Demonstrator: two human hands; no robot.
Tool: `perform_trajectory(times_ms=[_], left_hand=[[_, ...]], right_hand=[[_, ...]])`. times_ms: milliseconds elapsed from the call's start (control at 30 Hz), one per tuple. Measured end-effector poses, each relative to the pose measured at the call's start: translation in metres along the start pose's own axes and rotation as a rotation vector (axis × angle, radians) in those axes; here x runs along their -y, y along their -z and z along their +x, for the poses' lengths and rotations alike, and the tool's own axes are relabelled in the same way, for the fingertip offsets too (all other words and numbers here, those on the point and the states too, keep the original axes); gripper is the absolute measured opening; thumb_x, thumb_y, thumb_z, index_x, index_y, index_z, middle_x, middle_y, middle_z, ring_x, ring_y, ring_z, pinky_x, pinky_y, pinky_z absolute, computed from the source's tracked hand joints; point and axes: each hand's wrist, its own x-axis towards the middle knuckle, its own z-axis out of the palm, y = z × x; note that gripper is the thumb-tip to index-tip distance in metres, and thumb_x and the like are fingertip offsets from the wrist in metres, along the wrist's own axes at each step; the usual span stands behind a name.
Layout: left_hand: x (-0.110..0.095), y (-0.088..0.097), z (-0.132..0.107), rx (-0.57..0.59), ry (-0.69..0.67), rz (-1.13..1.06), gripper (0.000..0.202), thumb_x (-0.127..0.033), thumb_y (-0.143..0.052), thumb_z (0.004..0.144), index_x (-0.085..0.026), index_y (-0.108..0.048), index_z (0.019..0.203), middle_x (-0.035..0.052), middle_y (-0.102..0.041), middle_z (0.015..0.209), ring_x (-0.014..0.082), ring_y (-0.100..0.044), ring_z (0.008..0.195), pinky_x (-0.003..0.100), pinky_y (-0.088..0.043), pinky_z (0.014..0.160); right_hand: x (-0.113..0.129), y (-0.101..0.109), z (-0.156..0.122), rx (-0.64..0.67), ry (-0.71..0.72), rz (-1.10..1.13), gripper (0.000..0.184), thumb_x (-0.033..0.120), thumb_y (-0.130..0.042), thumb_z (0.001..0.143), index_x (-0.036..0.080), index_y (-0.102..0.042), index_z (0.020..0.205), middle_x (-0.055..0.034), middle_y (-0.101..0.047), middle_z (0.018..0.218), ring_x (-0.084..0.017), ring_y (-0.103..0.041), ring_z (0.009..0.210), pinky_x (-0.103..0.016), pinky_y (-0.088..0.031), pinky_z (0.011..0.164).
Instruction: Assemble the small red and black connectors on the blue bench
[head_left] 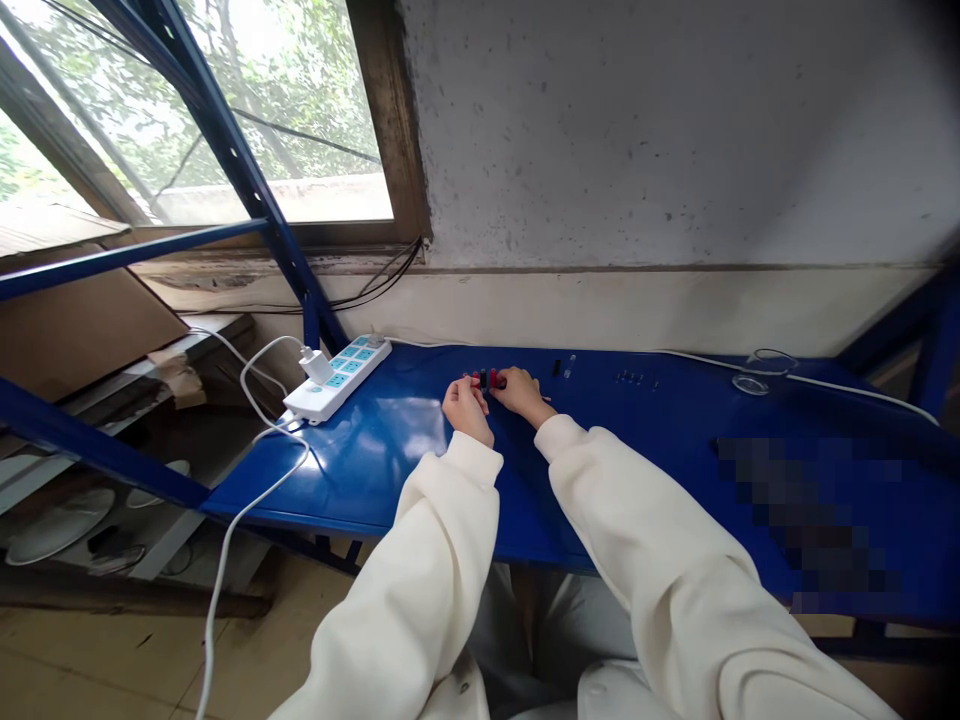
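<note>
**Both hands meet on small red and black parts at the back of the blue table**

The left hand (465, 405) and the right hand (519, 392) lie close together on the blue table (390, 450), fingertips nearly meeting. Between them sits a cluster of small red and black parts (487, 379). The fingers of each hand curl in on that cluster, and each grip looks pinched on a piece of it, though the parts are too small to tell exactly which finger holds what. Both arms wear cream sleeves (645, 540) that reach in from 6 o'clock.

From the hands, at 3 o'clock and near, two more small dark pieces (562, 367) stand on the table, and further along the same line lies a short row of tiny dark bits (634, 378). Well beyond those, still toward 3 o'clock, a clear ring-shaped item (750, 384) rests beside a thin white cable (840, 385) that runs along the back edge.

At 9 o'clock from the hands, well apart from them, a white power strip with blue sockets (337, 378) lies at an angle, with a white plug (316, 365) seated in it. Its white cord (247, 500) loops off the table's left end and drops to the floor.

Behind the table stand a stained grey wall (675, 130) and, at 10 o'clock, a window (285, 110) crossed by a blue metal brace (225, 150).
</note>
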Motion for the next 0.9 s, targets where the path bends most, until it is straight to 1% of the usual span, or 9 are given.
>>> perform_trajectory(times_ms=[133, 300, 367, 433, 533, 600, 667, 767, 900], left_hand=[[0.002, 0.000, -0.002, 0.048, 0.012, 0.040, 0.015, -0.027, -0.048, 0.069, -0.015, -0.046, 0.061, -0.0086, -0.035, 0.036, 0.0031, -0.028, 0.027, 0.017, -0.018, 0.031], [0.008, 0.000, -0.001, 0.285, 0.243, 0.243, 0.009, -0.022, -0.048, 0.069, -0.014, -0.050, 0.065, -0.0063, -0.042, 0.040, 0.0041, -0.033, 0.027, 0.017, -0.021, 0.031], [0.011, -0.001, -0.002, 0.364, 0.269, 0.333, 0.010, -0.023, -0.049, 0.071, -0.013, -0.051, 0.071, -0.0054, -0.046, 0.044, 0.0042, -0.036, 0.028, 0.017, -0.022, 0.031], [0.013, -0.002, -0.005, 0.429, 0.216, 0.409, 0.016, -0.028, -0.051, 0.074, -0.014, -0.052, 0.081, -0.0051, -0.049, 0.049, 0.0046, -0.038, 0.029, 0.018, -0.024, 0.032], [0.015, -0.001, -0.010, 0.558, 0.025, 0.504, 0.032, -0.035, -0.053, 0.075, -0.017, -0.049, 0.102, -0.0049, -0.052, 0.056, 0.0051, -0.042, 0.033, 0.018, -0.030, 0.035], [0.017, 0.001, -0.014, 0.662, -0.127, 0.565, 0.032, -0.037, -0.053, 0.077, -0.019, -0.050, 0.103, -0.0040, -0.054, 0.060, 0.0046, -0.043, 0.037, 0.018, -0.034, 0.039], [0.018, 0.002, -0.015, 0.736, -0.222, 0.604, 0.025, -0.036, -0.051, 0.078, -0.018, -0.054, 0.096, -0.0028, -0.054, 0.062, 0.0040, -0.044, 0.040, 0.017, -0.036, 0.041], [0.020, 0.002, -0.015, 0.762, -0.226, 0.582, 0.022, -0.037, -0.050, 0.079, -0.017, -0.053, 0.089, -0.0021, -0.054, 0.063, 0.0032, -0.043, 0.039, 0.017, -0.035, 0.040], [0.018, 0.000, -0.012, 0.799, -0.098, 0.454, 0.025, -0.038, -0.052, 0.077, -0.015, -0.050, 0.087, 0.0004, -0.058, 0.069, 0.0028, -0.044, 0.035, 0.017, -0.033, 0.036]], right_hand=[[0.002, 0.007, -0.004, 0.010, -0.011, 0.012, 0.016, 0.032, -0.052, 0.074, 0.021, -0.060, 0.082, -0.0057, -0.061, 0.097, -0.023, -0.051, 0.096, -0.034, -0.036, 0.076], [-0.010, 0.033, -0.012, 0.019, 0.019, 0.099, 0.015, 0.031, -0.053, 0.074, 0.018, -0.057, 0.080, -0.0061, -0.064, 0.085, -0.017, -0.056, 0.077, -0.026, -0.036, 0.064], [-0.018, 0.045, -0.017, 0.038, 0.060, 0.105, 0.014, 0.028, -0.054, 0.072, 0.016, -0.057, 0.078, -0.0074, -0.063, 0.084, -0.016, -0.056, 0.073, -0.023, -0.035, 0.059], [-0.025, 0.056, -0.027, 0.051, 0.084, 0.062, 0.013, 0.027, -0.054, 0.072, 0.016, -0.056, 0.077, -0.0072, -0.063, 0.081, -0.015, -0.055, 0.069, -0.023, -0.033, 0.056], [-0.032, 0.068, -0.048, 0.037, 0.143, -0.052, 0.009, 0.025, -0.052, 0.073, 0.017, -0.054, 0.078, -0.0061, -0.062, 0.075, -0.016, -0.055, 0.065, -0.023, -0.030, 0.053], [-0.035, 0.072, -0.063, 0.000, 0.183, -0.112, 0.008, 0.025, -0.050, 0.075, 0.018, -0.054, 0.077, -0.0059, -0.062, 0.073, -0.016, -0.054, 0.062, -0.024, -0.029, 0.052], [-0.039, 0.073, -0.075, -0.047, 0.201, -0.128, 0.006, 0.024, -0.051, 0.074, 0.019, -0.053, 0.074, -0.0047, -0.062, 0.072, -0.016, -0.054, 0.061, -0.024, -0.030, 0.054], [-0.047, 0.071, -0.087, -0.146, 0.243, 0.012, 0.006, 0.025, -0.051, 0.075, 0.020, -0.054, 0.075, -0.0025, -0.061, 0.072, -0.015, -0.054, 0.061, -0.024, -0.033, 0.055], [-0.054, 0.066, -0.095, -0.384, 0.284, 0.330, 0.016, 0.029, -0.044, 0.080, 0.020, -0.054, 0.088, -0.0031, -0.061, 0.079, -0.013, -0.054, 0.063, -0.025, -0.039, 0.061]])
